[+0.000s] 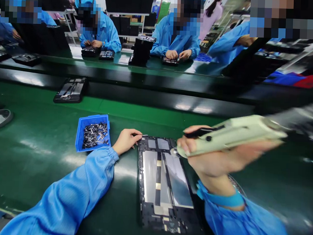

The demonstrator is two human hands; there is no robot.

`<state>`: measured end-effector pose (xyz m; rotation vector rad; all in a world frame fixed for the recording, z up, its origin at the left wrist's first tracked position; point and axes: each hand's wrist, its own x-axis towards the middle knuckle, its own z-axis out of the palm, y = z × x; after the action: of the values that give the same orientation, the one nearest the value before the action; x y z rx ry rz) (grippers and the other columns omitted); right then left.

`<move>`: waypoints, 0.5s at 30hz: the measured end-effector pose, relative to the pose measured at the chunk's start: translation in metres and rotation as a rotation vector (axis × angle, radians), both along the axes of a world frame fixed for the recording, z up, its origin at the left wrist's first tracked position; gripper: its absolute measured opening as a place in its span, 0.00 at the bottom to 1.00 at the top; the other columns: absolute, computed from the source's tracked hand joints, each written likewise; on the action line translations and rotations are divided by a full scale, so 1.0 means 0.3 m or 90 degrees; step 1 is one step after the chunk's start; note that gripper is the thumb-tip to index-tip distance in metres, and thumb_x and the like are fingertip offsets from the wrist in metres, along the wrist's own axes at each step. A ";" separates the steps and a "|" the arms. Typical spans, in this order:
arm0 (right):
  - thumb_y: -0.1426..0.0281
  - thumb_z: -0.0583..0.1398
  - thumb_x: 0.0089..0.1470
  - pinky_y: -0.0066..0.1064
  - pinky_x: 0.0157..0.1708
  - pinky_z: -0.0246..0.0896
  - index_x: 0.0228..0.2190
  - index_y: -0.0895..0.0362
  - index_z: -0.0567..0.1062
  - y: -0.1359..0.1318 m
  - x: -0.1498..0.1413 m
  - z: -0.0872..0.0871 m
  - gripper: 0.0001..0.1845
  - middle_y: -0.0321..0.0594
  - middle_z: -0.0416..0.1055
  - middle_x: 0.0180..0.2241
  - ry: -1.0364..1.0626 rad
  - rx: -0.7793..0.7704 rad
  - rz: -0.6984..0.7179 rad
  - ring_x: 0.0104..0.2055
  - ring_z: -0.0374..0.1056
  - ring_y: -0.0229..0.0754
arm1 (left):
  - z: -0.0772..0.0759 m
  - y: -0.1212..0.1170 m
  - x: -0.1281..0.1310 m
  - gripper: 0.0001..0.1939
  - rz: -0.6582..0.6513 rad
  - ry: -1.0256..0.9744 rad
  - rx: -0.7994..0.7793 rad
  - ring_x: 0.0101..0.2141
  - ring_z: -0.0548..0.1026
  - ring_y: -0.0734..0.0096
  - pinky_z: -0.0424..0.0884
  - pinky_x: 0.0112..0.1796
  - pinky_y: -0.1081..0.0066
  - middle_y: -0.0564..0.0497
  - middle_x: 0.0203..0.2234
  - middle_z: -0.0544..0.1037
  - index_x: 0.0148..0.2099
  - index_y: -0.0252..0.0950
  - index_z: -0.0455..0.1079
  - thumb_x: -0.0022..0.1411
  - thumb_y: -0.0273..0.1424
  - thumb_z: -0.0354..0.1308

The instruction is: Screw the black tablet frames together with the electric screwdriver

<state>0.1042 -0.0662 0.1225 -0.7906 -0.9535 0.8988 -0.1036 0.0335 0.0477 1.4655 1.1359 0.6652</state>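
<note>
An opened tablet [159,179] lies flat on the green bench, its silver battery panels, black ribbon cables and circuit board exposed. At its upper left corner, my left hand [127,140] is closed in a pinch, with a small light-coloured part [145,135] at the fingertips. My right hand [221,161] is wrapped round a pale green electric screwdriver [235,134], held slanted over the tablet's upper right side. Whether the driver's tip touches the tablet is hard to tell. Left of my left hand stands a blue bin [79,135] full of small metal parts.
Another opened tablet [70,89] lies farther back on the bench. At the left edge is a round dish [2,119] with small pieces. A dark raised ledge [157,97] crosses behind. Several co-workers in blue sit beyond it, one person's hands [178,55] on a device.
</note>
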 end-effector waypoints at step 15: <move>0.21 0.54 0.41 0.31 0.12 0.55 0.23 0.54 0.76 0.284 -0.273 -0.061 0.47 0.30 0.56 0.11 0.015 -0.038 0.002 0.11 0.55 0.37 | -0.004 -0.003 0.022 0.07 0.038 -0.023 -0.060 0.20 0.74 0.75 0.69 0.16 0.80 0.52 0.22 0.77 0.33 0.31 0.78 0.62 0.19 0.61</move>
<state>0.0224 0.0191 0.1042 -0.8284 -0.9114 0.9418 -0.0972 0.0324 0.0467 1.3391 1.1705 0.6681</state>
